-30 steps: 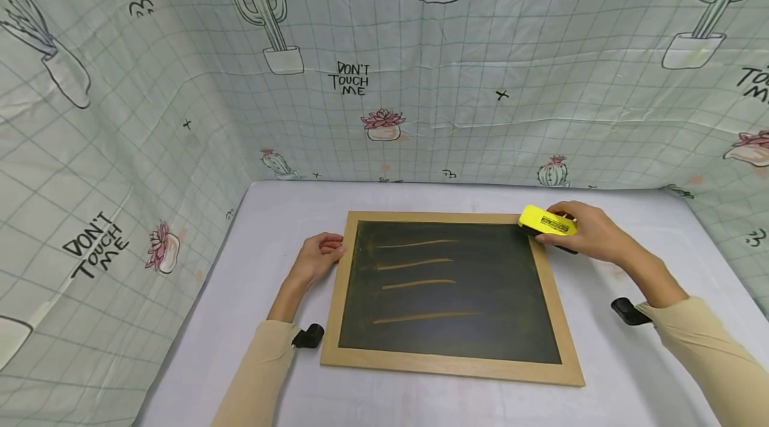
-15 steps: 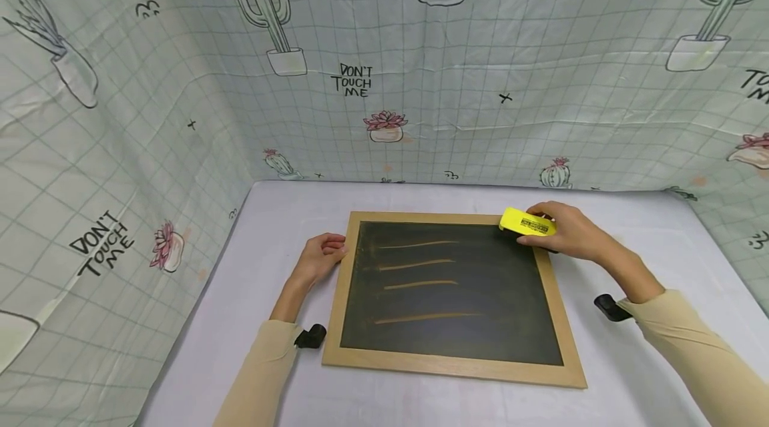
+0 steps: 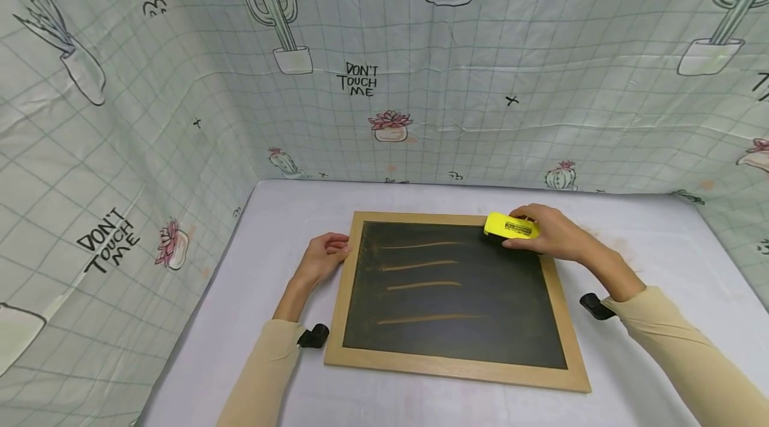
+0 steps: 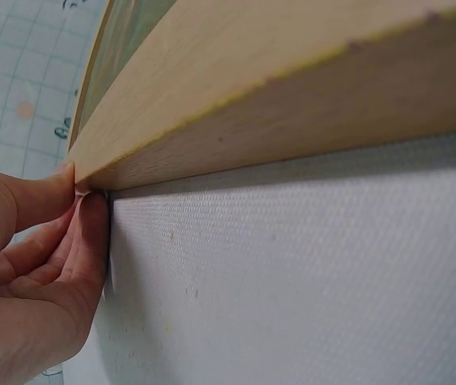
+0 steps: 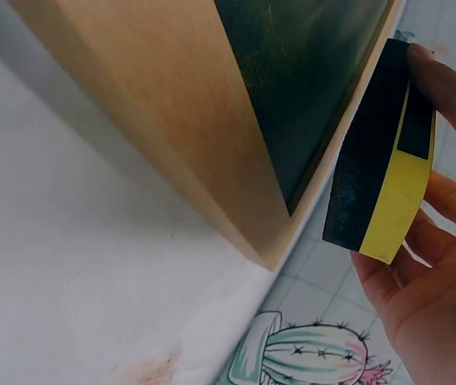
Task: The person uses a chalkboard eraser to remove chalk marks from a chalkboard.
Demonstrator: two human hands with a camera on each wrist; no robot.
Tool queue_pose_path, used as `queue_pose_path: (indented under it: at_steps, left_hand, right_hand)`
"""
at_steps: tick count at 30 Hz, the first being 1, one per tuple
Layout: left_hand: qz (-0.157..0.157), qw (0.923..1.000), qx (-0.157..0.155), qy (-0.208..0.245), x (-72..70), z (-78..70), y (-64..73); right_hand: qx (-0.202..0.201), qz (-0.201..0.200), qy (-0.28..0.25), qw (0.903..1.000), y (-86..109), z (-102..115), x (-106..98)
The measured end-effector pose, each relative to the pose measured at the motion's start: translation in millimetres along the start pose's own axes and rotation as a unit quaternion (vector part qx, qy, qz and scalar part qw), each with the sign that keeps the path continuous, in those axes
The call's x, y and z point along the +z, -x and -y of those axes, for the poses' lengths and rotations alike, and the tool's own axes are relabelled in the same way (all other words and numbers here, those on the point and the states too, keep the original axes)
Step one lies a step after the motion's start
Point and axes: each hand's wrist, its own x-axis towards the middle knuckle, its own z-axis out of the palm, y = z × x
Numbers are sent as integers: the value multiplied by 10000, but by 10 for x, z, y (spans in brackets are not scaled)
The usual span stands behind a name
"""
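Note:
A chalkboard (image 3: 510, 307) in a light wooden frame lies flat on the table, with several yellowish chalk lines (image 3: 423, 285) across its left and middle part. My left hand (image 3: 321, 259) is at the frame's left side near the upper corner; in the left wrist view its thumb and curled fingers pinch the frame edge (image 4: 211, 144). In my right hand (image 3: 559, 233) is a yellow board eraser (image 3: 510, 227), gripped between thumb and fingers over the board's upper right part. The right wrist view shows its dark felt face (image 5: 364, 168) turned toward the board.
A white cloth covers the table (image 3: 288, 207). Behind and to the left rises a grid-patterned curtain (image 3: 384, 40) with cactus drawings. A brownish smudge (image 5: 151, 369) marks the cloth beyond the board's right corner. Black wrist cameras (image 3: 314, 336) sit at both sleeves.
My right hand has moved left with the eraser, from the frame's upper right corner to over the dark surface. The left hand stays at the frame. The chalk lines look the same.

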Motion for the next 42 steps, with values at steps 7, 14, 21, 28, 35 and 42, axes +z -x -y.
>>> queue_pose_path:
  at_steps: [7, 14, 21, 28, 35, 42]
  left_hand:
    - [-42, 9998, -185, -47, 19, -12, -6]
    - [-65, 9996, -245, -91, 30, -22, -5]
    - [-69, 9997, -234, 0, 30, -42, -5]
    - [-79, 9995, -305, -48, 17, -45, -5]
    - [-70, 9995, -303, -95, 15, -55, -7]
    - [-35, 9996, -257, -98, 12, -73, 18]
  right_hand:
    - [-127, 151, -142, 9997, -91, 48, 78]
    - [-192, 336, -226, 9990, -161, 98, 153]
    - [-205, 526, -158, 9983, -191, 150, 182]
    - [-407, 517, -155, 9977, -244, 167, 249]
    - [-532, 474, -284, 9971, -279, 208, 290]
    - [-519, 481, -241, 9972, -318, 256, 304]
